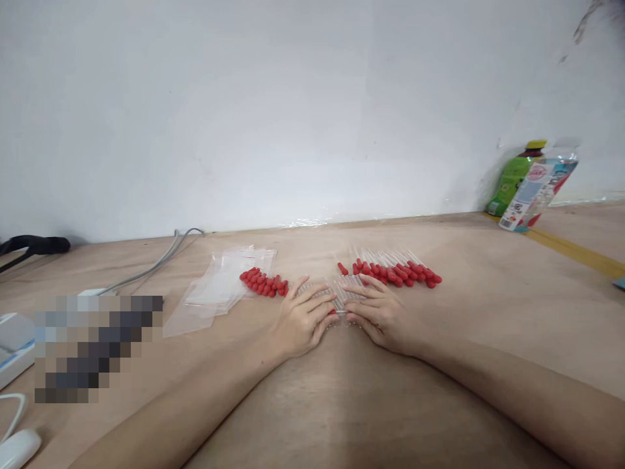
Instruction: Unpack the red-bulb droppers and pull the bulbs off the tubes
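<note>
On a brown table, my left hand [303,319] and my right hand [375,311] lie side by side, fingers stretched flat over a bundle of clear thin tubes [338,294] between them. To the left of my hands lies a small heap of red rubber caps [263,283]. To the right lies a row of clear droppers with red caps [398,270], tips pointing away from me. Neither hand is lifted off the table.
A pile of clear plastic bags [219,290] lies left of the red caps. Two bottles [530,185] lean against the white wall at the far right. Grey cables [156,264], a black object [34,246] and white devices [14,345] are at the left.
</note>
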Action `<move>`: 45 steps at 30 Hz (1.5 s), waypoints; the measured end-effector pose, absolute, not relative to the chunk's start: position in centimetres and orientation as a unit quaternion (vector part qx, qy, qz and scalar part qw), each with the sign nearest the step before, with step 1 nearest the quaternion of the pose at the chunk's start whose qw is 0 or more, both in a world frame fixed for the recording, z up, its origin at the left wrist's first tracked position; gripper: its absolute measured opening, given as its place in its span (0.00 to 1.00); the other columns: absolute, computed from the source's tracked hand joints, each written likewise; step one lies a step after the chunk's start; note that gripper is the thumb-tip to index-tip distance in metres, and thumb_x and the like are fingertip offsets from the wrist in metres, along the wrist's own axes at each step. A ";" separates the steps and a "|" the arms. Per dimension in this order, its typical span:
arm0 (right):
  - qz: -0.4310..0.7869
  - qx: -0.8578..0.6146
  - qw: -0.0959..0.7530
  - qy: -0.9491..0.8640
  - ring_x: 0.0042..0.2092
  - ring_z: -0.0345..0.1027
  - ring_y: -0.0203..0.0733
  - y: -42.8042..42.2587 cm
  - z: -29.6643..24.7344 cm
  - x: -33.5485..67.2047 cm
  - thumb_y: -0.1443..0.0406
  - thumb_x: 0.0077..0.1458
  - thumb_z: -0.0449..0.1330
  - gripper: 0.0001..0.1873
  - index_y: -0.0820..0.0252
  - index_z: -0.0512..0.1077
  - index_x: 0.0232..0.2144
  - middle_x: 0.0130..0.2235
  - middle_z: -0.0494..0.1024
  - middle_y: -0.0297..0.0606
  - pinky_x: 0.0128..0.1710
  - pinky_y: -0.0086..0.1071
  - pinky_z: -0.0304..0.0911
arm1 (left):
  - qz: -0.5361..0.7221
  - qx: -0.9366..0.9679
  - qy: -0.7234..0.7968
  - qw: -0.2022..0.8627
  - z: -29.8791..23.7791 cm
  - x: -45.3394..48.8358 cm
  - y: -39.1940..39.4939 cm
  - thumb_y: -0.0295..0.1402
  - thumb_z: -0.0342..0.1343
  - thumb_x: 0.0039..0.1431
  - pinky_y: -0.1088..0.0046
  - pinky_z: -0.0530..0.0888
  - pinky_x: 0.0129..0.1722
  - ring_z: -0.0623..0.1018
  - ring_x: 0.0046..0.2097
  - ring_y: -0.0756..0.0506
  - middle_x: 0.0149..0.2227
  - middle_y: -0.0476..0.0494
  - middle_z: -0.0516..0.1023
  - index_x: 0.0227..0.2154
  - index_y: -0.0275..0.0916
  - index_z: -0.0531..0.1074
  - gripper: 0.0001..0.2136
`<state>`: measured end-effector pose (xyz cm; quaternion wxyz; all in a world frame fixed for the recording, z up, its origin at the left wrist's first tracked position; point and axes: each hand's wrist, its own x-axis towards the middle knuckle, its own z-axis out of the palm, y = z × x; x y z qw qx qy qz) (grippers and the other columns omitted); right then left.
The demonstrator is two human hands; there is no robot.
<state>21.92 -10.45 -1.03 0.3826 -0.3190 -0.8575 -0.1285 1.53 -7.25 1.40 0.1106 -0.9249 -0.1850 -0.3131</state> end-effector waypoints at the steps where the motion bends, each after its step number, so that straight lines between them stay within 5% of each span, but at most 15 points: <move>1: -0.125 -0.310 0.389 -0.859 0.51 0.64 0.39 -10.4 -1.2 21.9 0.70 0.55 0.52 0.09 0.59 0.71 0.36 0.38 0.78 0.35 0.57 0.43 0.50 | -0.309 -0.927 -0.181 0.113 1.4 1.5 -7.3 0.30 0.49 0.58 0.54 0.55 0.56 0.71 0.49 0.43 0.42 0.46 0.77 0.33 0.40 0.72 0.07; 10: -0.119 -0.311 0.437 -0.836 0.50 0.64 0.40 -10.4 -1.3 24.1 0.72 0.55 0.52 0.11 0.59 0.70 0.38 0.36 0.77 0.35 0.53 0.38 0.58 | -0.330 -0.915 -0.200 0.117 1.1 -0.3 -6.4 0.28 0.49 0.58 0.54 0.56 0.56 0.72 0.48 0.44 0.40 0.46 0.78 0.35 0.39 0.72 0.07; 13: -0.141 -0.410 0.441 -0.786 0.40 0.69 0.40 -10.6 -1.0 26.1 0.68 0.54 0.54 0.09 0.59 0.73 0.36 0.32 0.77 0.36 0.40 0.34 0.63 | -0.363 -0.894 -0.236 0.118 0.9 -1.7 -5.6 0.30 0.51 0.58 0.58 0.66 0.48 0.73 0.44 0.44 0.38 0.45 0.77 0.35 0.39 0.72 0.06; 16: -0.170 -0.476 0.407 -0.761 0.28 0.65 0.37 -10.7 -0.9 27.0 0.65 0.52 0.56 0.09 0.57 0.74 0.35 0.24 0.74 0.33 0.30 0.33 0.57 | -0.394 -0.885 -0.236 0.083 0.7 -2.2 -5.2 0.31 0.52 0.57 0.66 0.71 0.40 0.73 0.37 0.47 0.35 0.44 0.74 0.35 0.38 0.71 0.05; 27: -0.096 -0.569 0.338 -0.744 0.27 0.65 0.35 -11.0 -1.2 26.2 0.67 0.48 0.53 0.06 0.58 0.70 0.28 0.21 0.71 0.29 0.35 0.34 0.49 | -0.423 -0.861 -0.280 0.030 0.6 -2.1 -5.1 0.25 0.46 0.58 0.68 0.70 0.42 0.69 0.42 0.47 0.39 0.42 0.65 0.45 0.39 0.66 0.13; 33: -0.079 -0.584 0.328 -0.738 0.27 0.65 0.36 -9.7 -1.6 25.9 0.67 0.52 0.49 0.11 0.59 0.70 0.25 0.25 0.75 0.33 0.33 0.33 0.50 | -0.410 -0.859 -0.306 0.019 0.6 -2.0 -5.3 0.26 0.47 0.57 0.68 0.70 0.41 0.69 0.40 0.47 0.37 0.44 0.67 0.42 0.38 0.64 0.10; 38: -0.096 -0.600 0.301 -0.735 0.30 0.66 0.38 -9.9 -1.5 25.1 0.65 0.54 0.47 0.14 0.58 0.73 0.31 0.27 0.74 0.36 0.33 0.32 0.51 | -0.402 -0.847 -0.348 0.004 0.9 -2.2 -4.9 0.30 0.49 0.57 0.72 0.69 0.33 0.70 0.32 0.50 0.31 0.47 0.69 0.36 0.38 0.63 0.04; 45: -0.049 -0.604 0.270 -0.749 0.35 0.65 0.39 -11.2 -0.8 24.0 0.60 0.57 0.46 0.16 0.55 0.72 0.39 0.29 0.72 0.35 0.38 0.35 0.51 | -0.376 -0.793 -0.473 0.077 3.6 -4.0 -2.6 0.37 0.53 0.52 0.69 0.68 0.36 0.72 0.30 0.48 0.31 0.49 0.73 0.36 0.40 0.65 0.09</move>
